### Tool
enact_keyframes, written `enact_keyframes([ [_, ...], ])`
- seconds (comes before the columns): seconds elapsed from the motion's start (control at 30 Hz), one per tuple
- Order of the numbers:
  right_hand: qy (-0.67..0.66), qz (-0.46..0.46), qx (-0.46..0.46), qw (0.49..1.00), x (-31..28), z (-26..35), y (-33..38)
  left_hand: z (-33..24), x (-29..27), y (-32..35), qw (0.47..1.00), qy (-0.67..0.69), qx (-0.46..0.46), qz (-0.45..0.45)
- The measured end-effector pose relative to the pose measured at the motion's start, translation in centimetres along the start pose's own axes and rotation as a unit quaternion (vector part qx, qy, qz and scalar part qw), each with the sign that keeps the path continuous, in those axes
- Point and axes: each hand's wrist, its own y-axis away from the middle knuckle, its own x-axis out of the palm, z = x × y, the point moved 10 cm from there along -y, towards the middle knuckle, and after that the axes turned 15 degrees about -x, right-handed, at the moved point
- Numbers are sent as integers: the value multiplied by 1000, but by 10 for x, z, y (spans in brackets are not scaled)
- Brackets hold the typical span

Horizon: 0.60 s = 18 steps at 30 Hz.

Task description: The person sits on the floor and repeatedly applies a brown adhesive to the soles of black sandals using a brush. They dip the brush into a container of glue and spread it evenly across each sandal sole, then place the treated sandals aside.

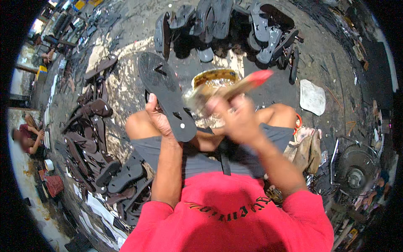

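My left hand [156, 116] is closed around the edge of a dark grey flip-flop sole [166, 90], near its heel half. The sole is tilted with its toe end away from me, and it has strap slots and a small white dot. In my right hand [237, 117] is a brush [259, 78] with a red handle end, smeared by motion. Its pale, blurred head is close to the sole's right edge; whether they touch I cannot tell. Just beyond the brush stands a round tub [196, 80] of amber, glossy liquid, partly hidden by the brush and my hand.
Dark flip-flops [212, 19] stand in a cluster on the floor ahead. More flip-flops [90, 147] lie piled at my left. To the right are a white flat piece [312, 97], a tan cloth [305, 151] and a fan [356, 170]. Another person [31, 136] sits at far left.
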Motion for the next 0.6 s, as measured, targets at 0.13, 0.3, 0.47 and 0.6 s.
enact_keyframes([
  [0.13, 106, -26, -120, 987, 29, -2, -10, 7, 0, -10, 1000, 22, 10, -19],
  [0.3, 26, 92, -198, 975, 55, -2, 18, 3, 21, -12, 985, 111, -85, 96],
  [0.47, -24, 62, -312, 948, 44, 31, -1, 35, 37, -13, 980, 46, -174, 82],
  [0.6, 114, 115, -366, 916, 49, 14, -39, 50, 40, -7, 951, 249, -156, 92],
])
